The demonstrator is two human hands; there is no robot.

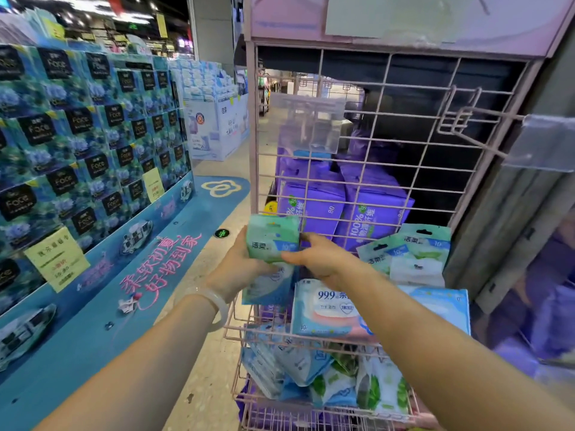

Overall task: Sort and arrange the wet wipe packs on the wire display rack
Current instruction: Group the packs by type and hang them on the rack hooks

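Nearest, loose wipe packs (pixel 314 377) fill the pink wire rack's (pixel 311 337) lower basket. Above it, the left hand (pixel 245 262) and right hand (pixel 323 259) both grip a small stack of green packs (pixel 272 237), fingers closed around it. Purple packs (pixel 339 209) stand behind the grid.

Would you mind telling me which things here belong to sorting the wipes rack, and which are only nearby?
Part of the job:
green wipe pack, held in left hand and right hand
pink wire rack
packs in the lower basket
purple packs

Just nearby:
blue tissue display
empty hook
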